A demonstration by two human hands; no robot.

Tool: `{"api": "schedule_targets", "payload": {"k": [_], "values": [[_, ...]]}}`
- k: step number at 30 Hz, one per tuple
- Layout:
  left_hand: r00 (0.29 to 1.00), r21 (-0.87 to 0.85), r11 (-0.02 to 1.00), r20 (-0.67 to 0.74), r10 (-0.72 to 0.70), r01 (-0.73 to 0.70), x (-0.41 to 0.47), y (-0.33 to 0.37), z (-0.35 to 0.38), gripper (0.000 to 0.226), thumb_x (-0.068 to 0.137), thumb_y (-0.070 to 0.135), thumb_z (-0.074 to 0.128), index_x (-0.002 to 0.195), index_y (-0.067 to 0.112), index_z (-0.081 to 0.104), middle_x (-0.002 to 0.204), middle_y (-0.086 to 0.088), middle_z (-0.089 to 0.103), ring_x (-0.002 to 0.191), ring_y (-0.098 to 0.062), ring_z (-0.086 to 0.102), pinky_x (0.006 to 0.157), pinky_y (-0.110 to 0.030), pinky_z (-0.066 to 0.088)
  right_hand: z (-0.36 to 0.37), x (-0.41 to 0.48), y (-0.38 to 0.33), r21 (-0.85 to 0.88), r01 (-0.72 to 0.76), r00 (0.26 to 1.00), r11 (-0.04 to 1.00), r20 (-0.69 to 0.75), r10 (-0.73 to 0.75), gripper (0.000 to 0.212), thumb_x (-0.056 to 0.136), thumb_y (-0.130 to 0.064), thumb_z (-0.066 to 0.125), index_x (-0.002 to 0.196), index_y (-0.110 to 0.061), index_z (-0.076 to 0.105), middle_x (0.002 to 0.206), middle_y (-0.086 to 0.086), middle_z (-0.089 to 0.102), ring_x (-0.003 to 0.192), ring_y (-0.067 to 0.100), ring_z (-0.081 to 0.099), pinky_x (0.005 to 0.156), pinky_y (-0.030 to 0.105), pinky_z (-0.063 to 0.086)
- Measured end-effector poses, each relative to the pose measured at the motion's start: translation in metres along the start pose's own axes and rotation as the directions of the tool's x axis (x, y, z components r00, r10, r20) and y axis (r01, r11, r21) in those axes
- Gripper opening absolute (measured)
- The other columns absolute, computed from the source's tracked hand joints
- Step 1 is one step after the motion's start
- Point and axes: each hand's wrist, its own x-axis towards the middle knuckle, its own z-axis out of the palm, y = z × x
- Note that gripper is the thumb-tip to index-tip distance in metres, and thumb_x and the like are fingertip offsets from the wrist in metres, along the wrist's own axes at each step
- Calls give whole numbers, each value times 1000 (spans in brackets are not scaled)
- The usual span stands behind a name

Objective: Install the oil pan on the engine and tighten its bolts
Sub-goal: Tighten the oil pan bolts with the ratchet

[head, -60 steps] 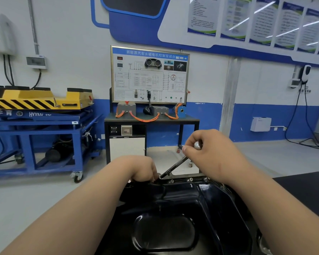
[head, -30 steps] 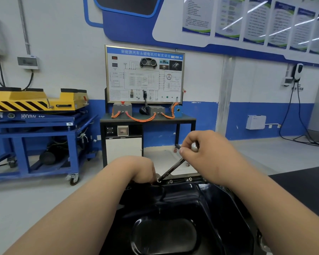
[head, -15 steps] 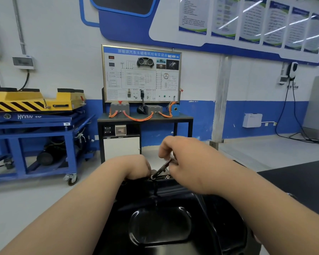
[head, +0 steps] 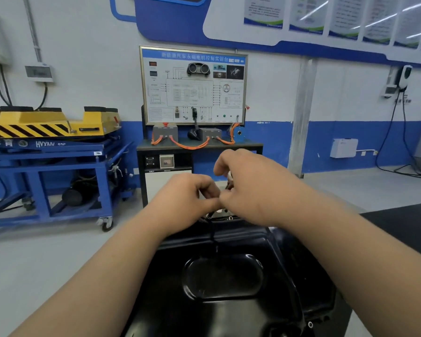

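Observation:
The glossy black oil pan [head: 229, 288] fills the lower middle of the head view, its far flange holding small bolts [head: 230, 217]. My right hand [head: 250, 188] is closed around the handle of a thin ratchet wrench [head: 229, 182], most of it hidden by my fingers. My left hand [head: 187, 198] is curled shut at the wrench's head over the far flange, fingertips touching my right hand. The bolt under the wrench is hidden.
A black training bench with a wiring panel [head: 193, 85] stands straight ahead. A blue wheeled frame carrying a yellow striped unit [head: 46, 127] is at the left. A dark mat [head: 404, 222] lies on the floor to the right.
My right hand has swung the wrench handle from the right toward the left, until it meets my left hand. The camera view has tipped slightly downward and shifted.

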Motion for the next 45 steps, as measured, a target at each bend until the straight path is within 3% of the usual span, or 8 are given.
{"api": "schedule_targets", "payload": {"k": [5, 10, 19, 25, 31, 36, 41, 45], "values": [[996, 63, 994, 18, 91, -92, -9, 0, 3, 5, 82, 30, 67, 83, 26, 67, 70, 38, 56, 56, 8, 50, 55, -7, 36, 0, -4, -1, -93, 46, 999, 995, -10, -48, 26, 89, -25, 51, 113, -35, 48, 97, -7, 58, 84, 17, 55, 67, 33, 44], [992, 49, 999, -123, 19, -13, -4, 6, 10, 8, 69, 30, 67, 75, 31, 62, 63, 15, 60, 54, 6, 49, 51, -21, 36, 12, 3, -10, -358, 29, 982, 933, -163, -93, 23, 92, -28, 53, 114, -26, 50, 67, -5, 27, 65, 19, 42, 46, 26, 23], [994, -54, 994, 63, 94, -90, -11, 4, 5, 10, 81, 21, 69, 79, 31, 72, 75, 16, 69, 65, -26, 62, 63, -36, 51, 5, -13, -4, -274, 156, 988, 949, 49, -149, 26, 87, -29, 57, 111, -29, 46, 103, -6, 50, 83, 19, 51, 64, 35, 43], [998, -9, 998, 1, 60, -60, -13, 12, 6, 14, 69, 30, 67, 73, 39, 56, 68, 37, 56, 59, 10, 51, 52, -6, 36, 10, -14, -9, -376, 108, 988, 920, -61, -140, 18, 92, -28, 51, 109, -26, 49, 73, -6, 39, 69, 19, 47, 50, 29, 28], [994, -9, 994, -25, 110, -110, -14, 9, 5, 40, 75, 10, 69, 57, 43, 55, 63, 20, 61, 54, -9, 51, 52, -21, 43, 8, -17, -10, -315, 115, 990, 942, -46, -137, 10, 94, -33, 47, 98, -26, 41, 85, -4, 41, 70, 19, 47, 55, 31, 34], [990, -74, 990, 74, 121, -116, -17, 10, 0, 37, 77, 19, 66, 56, 48, 60, 60, 31, 60, 49, 1, 48, 52, -8, 37, 6, -17, -15, -410, 152, 987, 899, 17, -159, 17, 89, -23, 54, 90, -27, 37, 74, -7, 32, 72, 20, 46, 50, 31, 28], [998, -8, 999, -51, 42, -42, -13, 12, 6, 13, 62, 31, 58, 56, 37, 49, 64, 30, 58, 57, 3, 52, 53, -25, 39, 13, -10, -20, -409, 18, 995, 912, -80, -56, 8, 94, -24, 47, 90, -22, 41, 67, -3, 32, 54, 16, 36, 47, 30, 30], [994, 38, 996, -73, 80, -78, -12, 6, 7, 18, 72, 20, 66, 60, 28, 55, 58, 7, 60, 53, -8, 51, 53, -33, 46, 7, -9, -17, -365, 61, 997, 929, -21, -74, 13, 93, -31, 48, 103, -22, 47, 75, -4, 39, 68, 21, 47, 58, 35, 40]]}}
